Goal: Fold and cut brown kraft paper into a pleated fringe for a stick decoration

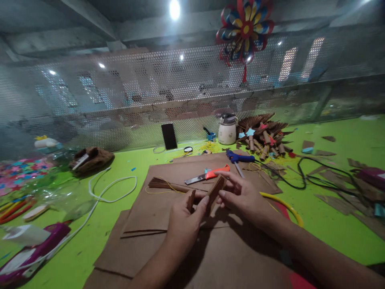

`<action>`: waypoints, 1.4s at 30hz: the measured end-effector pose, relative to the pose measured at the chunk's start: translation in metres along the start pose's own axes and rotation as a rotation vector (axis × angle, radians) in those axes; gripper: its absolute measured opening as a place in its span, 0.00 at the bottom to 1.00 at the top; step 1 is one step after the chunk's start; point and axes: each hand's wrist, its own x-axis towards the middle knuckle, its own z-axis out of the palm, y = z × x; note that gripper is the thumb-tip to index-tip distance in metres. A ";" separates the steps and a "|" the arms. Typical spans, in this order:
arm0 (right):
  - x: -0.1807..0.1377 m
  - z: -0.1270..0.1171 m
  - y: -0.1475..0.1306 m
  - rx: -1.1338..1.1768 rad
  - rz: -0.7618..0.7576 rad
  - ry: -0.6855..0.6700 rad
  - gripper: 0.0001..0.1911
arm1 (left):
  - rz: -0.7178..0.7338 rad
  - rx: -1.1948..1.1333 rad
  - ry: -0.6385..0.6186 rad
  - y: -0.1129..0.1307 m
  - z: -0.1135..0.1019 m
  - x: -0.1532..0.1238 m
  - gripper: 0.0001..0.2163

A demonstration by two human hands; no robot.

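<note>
My left hand (184, 218) and my right hand (242, 194) together hold a folded strip of brown paper (215, 192) above a stack of brown paper sheets (180, 237) on the green table (327, 216). The fingers of both hands pinch the strip, left at its lower end, right at its upper end. A pleated brown paper fan tied with yellow thread (164, 184) lies just beyond my left hand. An orange-handled utility knife (207, 175) rests on the sheets behind the strip.
A blue glue gun (239, 157) with a black cable (300, 172), a white jar (227, 129), a pile of finished brown fans (264, 136), a phone (169, 136), a white cord (108, 188) and coloured scraps at left. A perforated metal screen backs the table; a paper pinwheel (245, 28) hangs above.
</note>
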 end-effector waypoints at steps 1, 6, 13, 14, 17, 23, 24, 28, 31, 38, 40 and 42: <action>0.000 0.000 0.000 0.002 -0.007 -0.001 0.27 | -0.003 0.003 -0.001 0.000 0.000 0.000 0.09; 0.000 -0.001 0.001 0.048 -0.028 -0.018 0.25 | 0.043 0.012 0.003 -0.001 0.001 -0.001 0.08; -0.001 -0.002 -0.006 0.119 -0.047 -0.003 0.15 | -0.057 -0.117 -0.024 0.008 0.001 -0.003 0.10; -0.001 -0.002 -0.005 0.128 -0.055 -0.009 0.14 | -0.104 -0.174 -0.042 0.009 0.001 -0.003 0.11; -0.001 -0.007 -0.003 0.119 -0.085 -0.037 0.11 | -0.211 -0.290 -0.158 0.007 0.002 -0.003 0.13; 0.001 -0.014 0.000 0.081 -0.087 -0.061 0.10 | -0.209 -0.301 -0.175 0.003 0.002 -0.002 0.13; 0.001 -0.013 0.001 0.115 -0.078 -0.059 0.11 | -0.200 -0.306 -0.158 0.003 0.002 -0.003 0.13; 0.003 -0.012 0.000 0.249 -0.021 -0.028 0.13 | -0.145 -0.265 -0.107 0.002 0.003 -0.003 0.12; 0.003 -0.013 0.001 0.305 0.003 0.011 0.11 | -0.086 -0.184 -0.057 0.002 0.002 -0.003 0.11; 0.001 -0.015 -0.001 0.309 -0.020 -0.025 0.08 | -0.104 -0.183 -0.034 0.001 0.000 -0.001 0.12; 0.000 -0.014 -0.001 0.260 -0.004 -0.040 0.08 | -0.121 -0.194 -0.034 0.001 0.001 -0.001 0.12; 0.000 -0.012 -0.001 0.222 -0.003 -0.047 0.08 | -0.122 -0.204 -0.032 0.001 0.001 0.000 0.12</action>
